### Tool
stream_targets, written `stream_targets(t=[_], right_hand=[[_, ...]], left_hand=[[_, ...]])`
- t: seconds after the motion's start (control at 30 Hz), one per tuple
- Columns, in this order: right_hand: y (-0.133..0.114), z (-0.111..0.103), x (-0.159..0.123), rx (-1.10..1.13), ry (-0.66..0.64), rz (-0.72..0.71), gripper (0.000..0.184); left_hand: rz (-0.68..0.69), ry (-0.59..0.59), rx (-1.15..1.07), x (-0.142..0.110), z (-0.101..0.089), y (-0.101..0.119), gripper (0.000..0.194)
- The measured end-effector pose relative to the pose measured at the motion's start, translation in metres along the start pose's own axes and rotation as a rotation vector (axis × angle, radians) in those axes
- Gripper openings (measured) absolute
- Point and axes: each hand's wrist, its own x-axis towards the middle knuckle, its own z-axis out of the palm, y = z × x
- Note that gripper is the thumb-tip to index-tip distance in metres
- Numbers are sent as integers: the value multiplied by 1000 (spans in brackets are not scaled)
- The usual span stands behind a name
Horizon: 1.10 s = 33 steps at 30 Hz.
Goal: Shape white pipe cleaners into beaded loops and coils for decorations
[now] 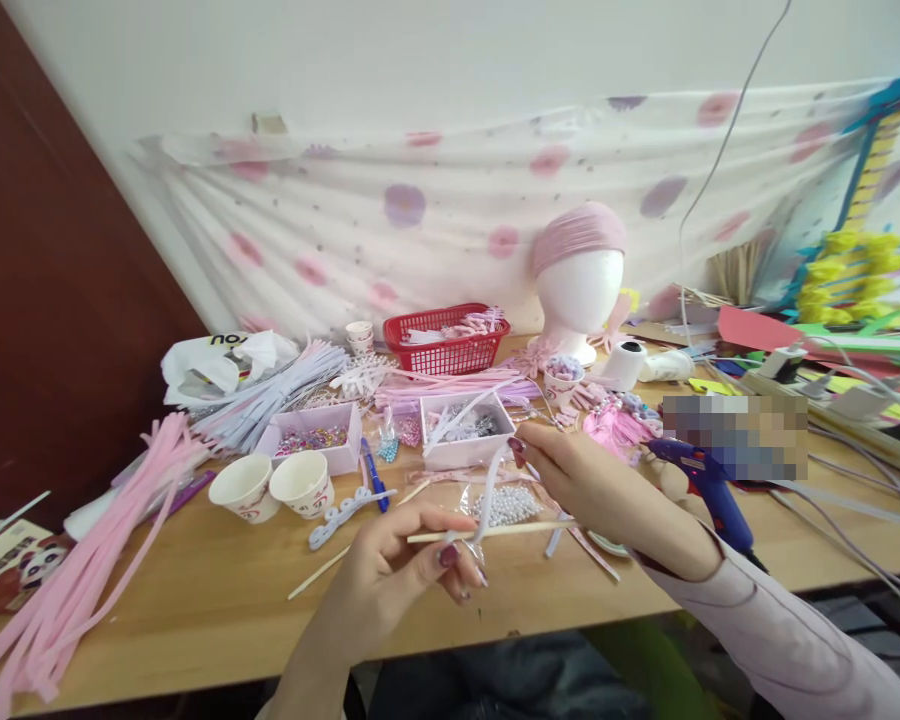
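Note:
My left hand (401, 560) is closed, its thumb and fingers pinching a thin wooden stick (532, 528) that lies nearly level above the table's front. A pale lilac-white pipe cleaner (488, 495) runs up from the stick beside my left fingertips, bending in a curve. Its upper end sits between the fingertips of my right hand (581, 490), which is closed on it. Just behind the stick lies a clear bag of white pearl beads (506, 505). A white box (466, 452) with pale pieces and silvery bits stands behind the bag.
Two paper cups (302, 484), a blue pen (373, 475) and a curled pale strip (337, 517) lie left of the hands. Pink pipe cleaners (97, 560) spread at far left. A blue glue gun (712, 490) stands right; a red basket (450, 352) and foam head (581, 290) stand behind.

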Motion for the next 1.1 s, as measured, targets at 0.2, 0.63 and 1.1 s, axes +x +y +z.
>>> stream_targets(t=[0.2, 0.63, 1.1], right_hand=[[6, 5, -1, 99, -124, 32, 25], [-36, -3, -33, 272, -416, -209, 26], [4, 16, 13, 291, -80, -147, 34]], left_hand=[[288, 177, 89, 7, 2, -4, 16], [348, 861, -197, 32, 6, -15, 29], [393, 650, -143, 9, 15, 1, 34]])
